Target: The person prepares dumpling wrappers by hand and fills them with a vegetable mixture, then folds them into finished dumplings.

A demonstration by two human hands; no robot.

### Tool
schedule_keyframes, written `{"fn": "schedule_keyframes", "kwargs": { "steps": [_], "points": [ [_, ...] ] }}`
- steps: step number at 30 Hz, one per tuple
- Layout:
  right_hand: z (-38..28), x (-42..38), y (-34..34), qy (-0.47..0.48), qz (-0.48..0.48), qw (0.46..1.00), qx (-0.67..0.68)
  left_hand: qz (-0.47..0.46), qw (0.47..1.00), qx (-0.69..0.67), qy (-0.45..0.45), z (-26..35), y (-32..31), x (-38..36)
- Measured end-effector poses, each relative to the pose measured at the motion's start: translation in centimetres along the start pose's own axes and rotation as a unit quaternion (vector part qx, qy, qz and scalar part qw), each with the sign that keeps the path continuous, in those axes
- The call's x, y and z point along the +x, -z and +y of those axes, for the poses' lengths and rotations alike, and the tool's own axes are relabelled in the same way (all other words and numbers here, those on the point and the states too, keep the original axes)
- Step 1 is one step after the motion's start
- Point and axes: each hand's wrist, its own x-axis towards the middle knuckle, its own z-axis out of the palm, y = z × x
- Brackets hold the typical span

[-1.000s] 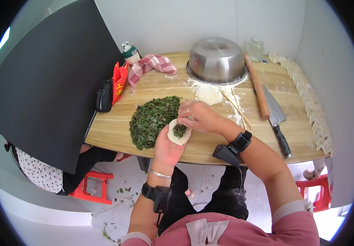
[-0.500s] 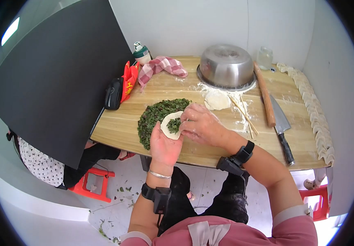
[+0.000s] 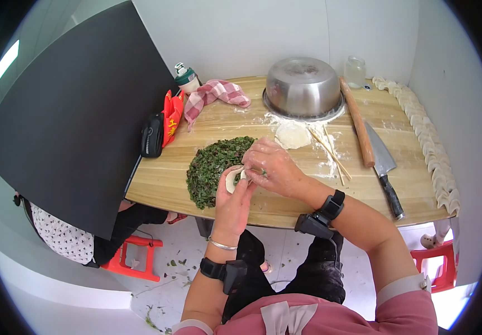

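Note:
A round dough wrapper (image 3: 231, 180) with chopped greens inside is cupped in my left hand (image 3: 232, 207), its edges curling up. The fingers of my right hand (image 3: 272, 168) pinch the wrapper's right edge. Behind and left of my hands lies a large pile of chopped greens (image 3: 213, 167) on the wooden table (image 3: 157, 181). Beyond my right hand are flat dough wrappers (image 3: 293, 135) on scattered flour, with a pair of chopsticks (image 3: 330, 152) beside them.
An upturned metal basin (image 3: 302, 89), rolling pin (image 3: 357, 123), knife (image 3: 383, 162) and glass jar (image 3: 355, 72) stand or lie at the right. Dumplings (image 3: 424, 137) line the right edge. Checkered cloth (image 3: 216, 97), bottle (image 3: 187, 79) and black case (image 3: 152, 135) are at the left. Another person (image 3: 62, 234) sits lower left.
The wrapper has gone from lying flat open to being folded up around the greens. My left fingers have curled in, and my right fingers now grip its edge.

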Motion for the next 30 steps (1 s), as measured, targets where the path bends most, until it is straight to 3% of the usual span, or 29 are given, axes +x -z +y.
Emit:
{"fn": "schedule_keyframes", "kwargs": {
  "steps": [10,12,15,19,22,24,30],
  "points": [
    [-0.5,-0.1,0.1,-0.032,-0.019,0.999,0.008,0.025,0.999,0.018,0.007,-0.2,0.3,0.0],
    [-0.6,-0.2,0.2,-0.047,-0.021,0.999,0.015,0.058,0.994,0.081,0.034,0.4,-0.3,-0.1],
    [-0.6,-0.2,0.3,-0.061,-0.034,0.997,0.021,0.034,0.983,0.181,0.022,0.4,-0.2,-0.1],
    [-0.4,0.1,1.0,-0.025,-0.021,0.999,0.036,0.046,0.986,0.157,0.036,0.5,1.2,1.3],
    [-0.1,0.4,2.0,-0.061,-0.019,0.998,0.026,0.051,0.991,0.118,0.038,1.8,1.5,1.9],
    [0.3,0.2,2.3,-0.07,-0.116,0.991,-0.017,0.046,0.991,0.115,0.041,2.4,1.7,2.0],
    [0.7,-0.3,1.6,-0.038,-0.101,0.994,0.018,0.051,0.99,0.122,0.054,3.0,1.4,1.9]
  ]
}}
